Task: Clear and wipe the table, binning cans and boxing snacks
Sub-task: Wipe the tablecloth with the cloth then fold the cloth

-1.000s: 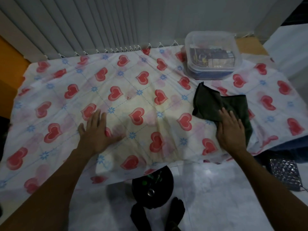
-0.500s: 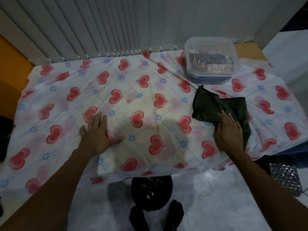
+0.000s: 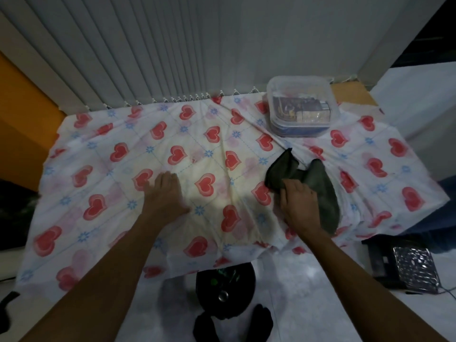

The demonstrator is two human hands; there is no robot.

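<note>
A table under a white cloth with red hearts (image 3: 123, 149) fills the view. My left hand (image 3: 165, 193) lies flat on the cloth near the middle, fingers together, holding nothing. My right hand (image 3: 299, 206) presses down on a dark green wiping cloth (image 3: 318, 183), which is bunched up under it at the right front. A lidded clear plastic box (image 3: 301, 95) with snack packets inside stands at the far right of the table. Below the front edge, a black bin (image 3: 224, 294) on the floor holds cans.
Vertical blinds (image 3: 172, 58) hang behind the table. An orange wall (image 3: 22, 107) is at the left. A shiny silver object (image 3: 414, 267) lies on the floor at the right. My feet in dark socks (image 3: 261, 324) stand by the bin.
My right hand has pushed the green cloth to the left, bunching it. My left hand has slid a little forward on the tablecloth. The view has tilted slightly.
</note>
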